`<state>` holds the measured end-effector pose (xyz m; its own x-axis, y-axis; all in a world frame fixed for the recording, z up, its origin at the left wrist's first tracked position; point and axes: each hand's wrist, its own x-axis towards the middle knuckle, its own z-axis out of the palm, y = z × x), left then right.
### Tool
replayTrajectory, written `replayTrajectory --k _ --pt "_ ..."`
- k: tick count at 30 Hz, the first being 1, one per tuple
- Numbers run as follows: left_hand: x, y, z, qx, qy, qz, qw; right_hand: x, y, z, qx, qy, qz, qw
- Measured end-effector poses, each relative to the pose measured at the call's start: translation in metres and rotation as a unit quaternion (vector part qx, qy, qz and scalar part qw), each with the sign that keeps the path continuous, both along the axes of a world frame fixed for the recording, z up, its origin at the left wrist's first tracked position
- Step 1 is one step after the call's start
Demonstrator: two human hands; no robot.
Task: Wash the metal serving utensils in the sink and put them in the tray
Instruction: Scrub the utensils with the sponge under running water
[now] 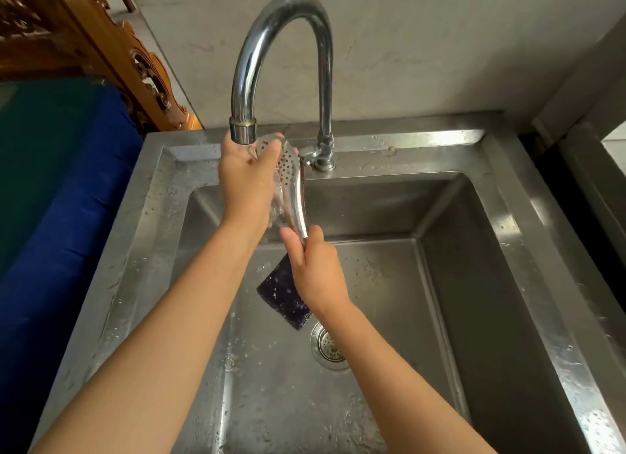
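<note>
Gripping the perforated metal serving spoon [292, 177] just beneath the faucet [243, 133] spout, the left hand [242, 179] curls around its holed bowl, thumb across the face. The right hand [315, 270] pinches the handle's near end. The spoon is held over the far-left part of the steel sink [508, 203]. A dark speckled sponge [279, 292] lies on the basin floor under the right hand, just left of the drain strainer [328, 347].

silver perforated spoon [288, 169], dark speckled sponge [284, 294]
</note>
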<state>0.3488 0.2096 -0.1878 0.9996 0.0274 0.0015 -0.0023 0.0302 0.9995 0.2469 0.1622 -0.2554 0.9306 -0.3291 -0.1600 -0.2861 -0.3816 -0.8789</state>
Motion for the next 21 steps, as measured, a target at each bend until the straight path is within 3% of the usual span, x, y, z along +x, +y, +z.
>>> replayTrajectory --k 2,4,9,11,15,19,21 --pt "0.001 -0.001 0.004 -0.210 0.127 -0.024 0.969 -0.001 0.001 0.001 0.031 0.006 0.001 1.000" --pt "-0.004 -0.004 0.001 -0.267 0.185 -0.048 0.944 0.002 0.000 0.002 0.048 0.009 -0.011 0.999" --pt "-0.017 0.005 -0.002 -0.224 0.185 -0.119 0.950 0.001 -0.005 0.005 0.060 0.003 -0.023 0.998" --pt "-0.008 0.008 0.005 -0.216 0.191 -0.090 0.953 -0.003 -0.001 0.003 0.057 0.007 -0.016 0.998" --pt "-0.009 0.001 0.016 -0.293 0.221 -0.012 0.930 -0.013 0.007 0.000 0.064 0.021 -0.010 0.998" --pt "-0.052 0.011 0.002 -0.168 0.204 -0.076 0.961 -0.014 0.003 0.000 0.075 0.019 -0.023 0.997" --pt "-0.047 0.021 0.002 -0.139 0.210 -0.054 0.966 -0.014 0.003 0.000 0.066 0.024 0.005 0.997"
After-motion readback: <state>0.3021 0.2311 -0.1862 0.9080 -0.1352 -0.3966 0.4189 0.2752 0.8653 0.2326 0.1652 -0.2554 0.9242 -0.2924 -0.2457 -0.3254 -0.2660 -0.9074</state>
